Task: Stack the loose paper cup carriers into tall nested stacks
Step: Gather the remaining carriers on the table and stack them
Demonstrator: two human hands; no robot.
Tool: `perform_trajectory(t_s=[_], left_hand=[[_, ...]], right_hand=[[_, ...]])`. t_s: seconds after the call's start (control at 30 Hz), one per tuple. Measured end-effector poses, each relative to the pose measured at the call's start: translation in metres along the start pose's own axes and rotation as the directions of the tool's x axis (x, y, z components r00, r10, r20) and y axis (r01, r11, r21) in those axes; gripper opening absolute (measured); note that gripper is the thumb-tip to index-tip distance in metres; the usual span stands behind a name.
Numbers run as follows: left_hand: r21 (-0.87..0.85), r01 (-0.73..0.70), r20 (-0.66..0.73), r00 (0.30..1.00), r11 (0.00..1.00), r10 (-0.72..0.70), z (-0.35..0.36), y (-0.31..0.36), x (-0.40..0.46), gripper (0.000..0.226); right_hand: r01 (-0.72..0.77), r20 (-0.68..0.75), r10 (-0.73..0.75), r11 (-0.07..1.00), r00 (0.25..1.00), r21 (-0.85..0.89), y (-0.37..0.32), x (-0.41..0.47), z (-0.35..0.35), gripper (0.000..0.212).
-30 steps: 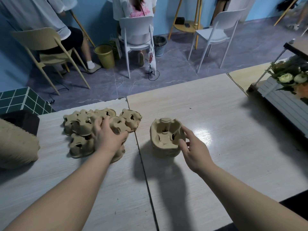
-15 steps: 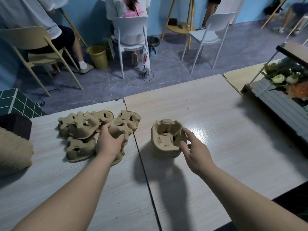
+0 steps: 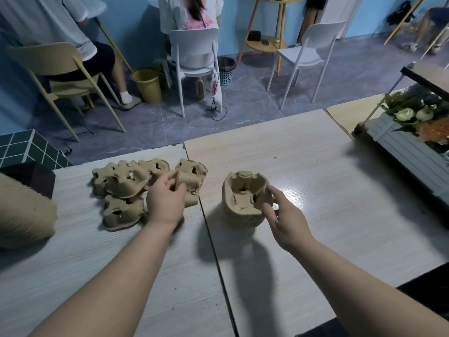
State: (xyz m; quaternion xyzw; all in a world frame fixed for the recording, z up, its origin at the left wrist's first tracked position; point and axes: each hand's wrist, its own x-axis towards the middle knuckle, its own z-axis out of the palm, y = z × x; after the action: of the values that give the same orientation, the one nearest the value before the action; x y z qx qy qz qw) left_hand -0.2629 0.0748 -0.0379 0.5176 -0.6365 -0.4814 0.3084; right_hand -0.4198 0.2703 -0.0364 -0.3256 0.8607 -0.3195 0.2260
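Head view, looking down on two pale wooden tables [image 3: 303, 166] pushed together, their seam running between a person's outstretched arms. At the far left lies a pile of loose carriers [image 3: 121, 188], moulded brown pulp trays overlapping one another. Just right of the seam stands the nested stack [image 3: 245, 200], cup wells facing up. The left hand [image 3: 166, 203] grips one carrier [image 3: 192, 178] at the pile's right edge, fingers curled round its near rim, the tray tilted up off the table. The right hand [image 3: 283, 215] rests at the stack's right rim, thumb and fingers spread narrow against it, seemingly steadying rather than clasping. The carriers look light and stiff but easily crushed; the outer rim, not the thin tabs round the wells, appears the safest hold. A planter of flowers [image 3: 413, 117] sits at the far right.
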Motion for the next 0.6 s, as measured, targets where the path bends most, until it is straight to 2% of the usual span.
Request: perform_trajectory(t_s=[0.07, 0.2, 0.27, 0.37, 0.43, 0.6], left_hand=[[-0.057, -0.091, -0.018, 0.996, 0.994, 0.091, 0.005, 0.017, -0.009, 0.028], [-0.061, -0.316, 0.005, 0.948, 0.947, 0.317, 0.022, 0.045, -0.03, 0.024], [0.029, -0.454, 0.064, 0.89, 0.89, 0.452, 0.032, 0.05, -0.04, 0.018], [0.173, -0.653, 0.179, 0.757, 0.737, 0.629, 0.049, 0.051, -0.059, 0.024], [0.249, -0.711, 0.261, 0.703, 0.657, 0.662, 0.059, 0.047, -0.067, 0.024], [0.322, -0.717, 0.399, 0.695, 0.618, 0.598, 0.069, 0.026, -0.071, 0.025]], right_hand=[[0.009, 0.013, -0.009, 1.0, 1.0, 0.002, 0.0, -0.001, -0.001, 0.05], [0.024, 0.045, -0.024, 1.0, 0.999, 0.015, 0.005, 0.001, -0.007, 0.048], [0.031, 0.057, -0.032, 0.999, 0.998, 0.011, 0.008, 0.002, -0.011, 0.047], [0.049, 0.067, -0.049, 0.999, 0.997, -0.004, 0.012, 0.002, -0.016, 0.045], [0.062, 0.077, -0.061, 0.998, 0.995, -0.013, 0.014, 0.001, -0.02, 0.045], [0.081, 0.094, -0.08, 0.997, 0.992, -0.013, 0.019, 0.003, -0.029, 0.047]])
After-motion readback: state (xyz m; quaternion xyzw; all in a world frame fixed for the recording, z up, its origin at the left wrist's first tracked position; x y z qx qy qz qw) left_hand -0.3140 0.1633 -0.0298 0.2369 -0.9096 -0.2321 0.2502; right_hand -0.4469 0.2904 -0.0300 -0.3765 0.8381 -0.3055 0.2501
